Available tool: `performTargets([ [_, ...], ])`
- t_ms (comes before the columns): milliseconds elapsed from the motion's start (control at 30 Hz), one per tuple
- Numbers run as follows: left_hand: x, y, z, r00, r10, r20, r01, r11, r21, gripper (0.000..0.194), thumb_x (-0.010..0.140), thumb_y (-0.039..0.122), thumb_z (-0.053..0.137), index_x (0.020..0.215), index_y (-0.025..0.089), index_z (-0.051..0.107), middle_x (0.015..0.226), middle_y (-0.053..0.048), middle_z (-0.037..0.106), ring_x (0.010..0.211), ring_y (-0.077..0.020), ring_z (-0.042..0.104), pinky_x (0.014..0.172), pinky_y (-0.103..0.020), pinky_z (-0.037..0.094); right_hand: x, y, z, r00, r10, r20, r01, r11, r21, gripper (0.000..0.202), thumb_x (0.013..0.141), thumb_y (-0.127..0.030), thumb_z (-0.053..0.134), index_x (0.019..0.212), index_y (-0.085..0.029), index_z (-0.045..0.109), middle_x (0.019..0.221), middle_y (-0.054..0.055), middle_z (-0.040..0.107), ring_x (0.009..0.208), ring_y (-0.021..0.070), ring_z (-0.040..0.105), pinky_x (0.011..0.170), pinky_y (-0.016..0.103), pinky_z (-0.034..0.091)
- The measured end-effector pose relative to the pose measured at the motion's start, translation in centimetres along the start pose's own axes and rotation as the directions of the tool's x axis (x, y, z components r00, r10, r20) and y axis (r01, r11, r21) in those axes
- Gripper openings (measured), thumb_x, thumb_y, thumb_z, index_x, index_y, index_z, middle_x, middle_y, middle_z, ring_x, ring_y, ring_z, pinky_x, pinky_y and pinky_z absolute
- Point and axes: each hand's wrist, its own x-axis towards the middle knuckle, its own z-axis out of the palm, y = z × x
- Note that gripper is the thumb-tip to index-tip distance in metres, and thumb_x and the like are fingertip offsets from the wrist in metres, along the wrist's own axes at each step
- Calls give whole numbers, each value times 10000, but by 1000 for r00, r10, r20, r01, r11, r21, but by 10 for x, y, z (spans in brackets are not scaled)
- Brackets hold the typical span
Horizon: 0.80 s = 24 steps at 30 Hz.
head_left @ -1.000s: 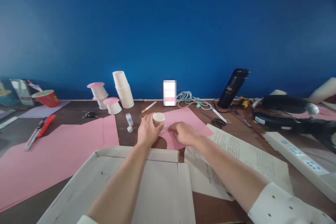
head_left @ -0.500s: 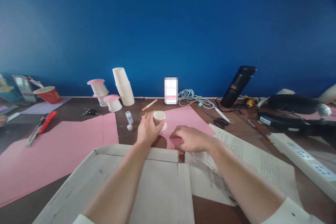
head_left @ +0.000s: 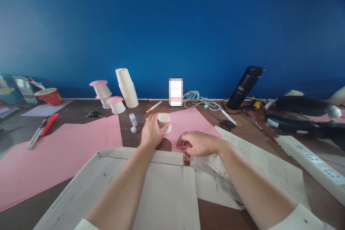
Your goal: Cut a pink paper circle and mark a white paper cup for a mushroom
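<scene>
A small white paper cup (head_left: pixel 164 118) stands on a pink paper sheet (head_left: pixel 195 120), with the thumb and fingers of my left hand (head_left: pixel 152 132) closed around its side. To the right of the cup, my right hand (head_left: pixel 199 143) has its fingers curled down in a pinch. Pink paper shows between and below those fingers, at the near edge of the sheet; its exact shape is partly hidden by the hand. A rounded cut-out in the sheet's near side exposes dark table. Under my left forearm lies a white box lid (head_left: pixel 167 190).
Left are pink-topped cups (head_left: pixel 116 105), stacked white cups (head_left: pixel 128 90), a glue bottle (head_left: pixel 133 119) and a cutter (head_left: pixel 41 131) on pink paper. Right are scissors (head_left: pixel 222 122), a black thermos (head_left: pixel 245 88), printed sheets (head_left: pixel 258 161), a power strip (head_left: pixel 312 161) and a cable (head_left: pixel 199 99).
My right hand has shifted slightly down and right, its fingers curling closer together over the pink paper. My left hand and the cup have stayed in place.
</scene>
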Motion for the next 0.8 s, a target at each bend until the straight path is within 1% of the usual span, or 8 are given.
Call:
performTargets([
  [167,0,-1,0,1000,2,2,-2,1000,14,439,783,469,564,1142,217,536,1131,-96,598,1038,-280,558,809,-406,473,2,0,2,999,39,7,-39,999,3,377,628,-134,585,977,-251,668,960,10,707,831,190,631,648,238,422],
  [300,0,-2,1,1000,5,0,-5,1000,9,442,782,467,568,1146,218,536,1134,-103,592,1034,-280,561,810,-410,473,3,1,6,998,43,36,-45,998,47,353,635,-99,559,942,-237,666,919,12,719,802,175,636,613,222,414],
  [467,0,-2,1,1000,24,-5,-24,1000,2,425,785,452,569,1140,220,537,1132,-98,598,1056,-277,550,823,-412,469,3,4,7,988,-6,154,-12,993,119,346,626,-42,491,846,-227,682,787,-14,728,698,147,638,558,205,399],
  [533,1,-2,1,1000,17,0,-17,1000,5,432,789,457,563,1148,219,533,1134,-96,598,1048,-276,554,818,-411,471,2,5,3,991,-11,134,-3,994,109,343,616,-30,476,807,-216,691,804,-9,725,697,143,636,563,204,400],
  [633,1,0,0,1000,-6,12,5,1000,14,425,790,458,559,1142,221,539,1138,-95,598,1046,-280,555,815,-416,471,-2,6,-5,999,-16,38,12,995,96,291,639,-52,483,781,-206,686,862,-6,718,710,136,627,593,206,419],
  [700,1,1,0,1000,-25,14,24,1000,18,423,785,456,565,1138,226,545,1137,-94,599,1040,-283,558,814,-420,471,-7,6,-13,999,-37,21,33,988,151,245,664,-69,490,764,-197,674,845,-7,715,710,128,622,609,205,434],
  [767,1,0,0,1000,-30,9,29,999,17,425,780,451,572,1140,226,546,1134,-93,600,1034,-281,561,818,-419,469,-14,5,-21,991,-77,109,43,957,288,189,703,-103,513,777,-183,667,809,0,712,691,119,623,611,203,453],
  [800,1,0,1,1000,-25,4,25,1000,16,426,778,447,577,1140,224,546,1135,-93,600,1033,-279,562,822,-417,468,-17,6,-26,973,-99,208,11,921,389,172,737,-150,530,835,-176,669,800,9,713,652,115,625,590,205,465],
])
